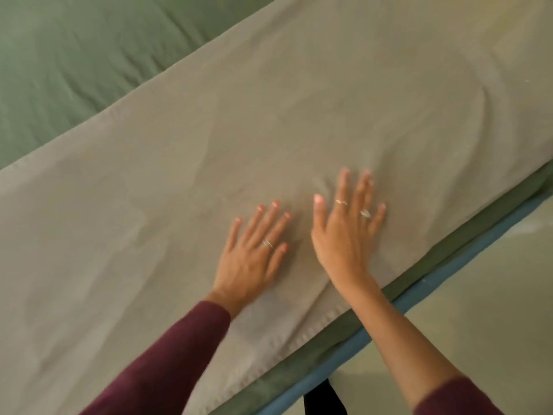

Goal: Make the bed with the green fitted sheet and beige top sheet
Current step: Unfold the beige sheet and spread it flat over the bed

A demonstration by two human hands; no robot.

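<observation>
Head view, looking down along the near edge of the bed. Beige cotton top sheet (269,121) spread in a wide band running from lower left to upper right, lightly creased, its stitched hem lying along the near side of the mattress. Green fitted sheet (68,61) bare beyond it at upper left, rumpled in soft folds, and showing again as a narrow dark-green strip below the hem at the mattress side. Blue edging strip (449,278) just under that green strip, with pale floor (478,310) beside it at lower right.

Left hand (251,253) flat on the beige top sheet, fingers straight and spread apart, palm down, a thin ring on one finger, dark maroon sleeve (167,360) down to the wrist. Right hand (347,226) just beside it, also flat and palm down on the same sheet near the hem, fingers straight and slightly fanned, two thin rings visible, forearm bare with the sleeve pushed up. Small wrinkles in the cloth around the fingertips of the right hand.
</observation>
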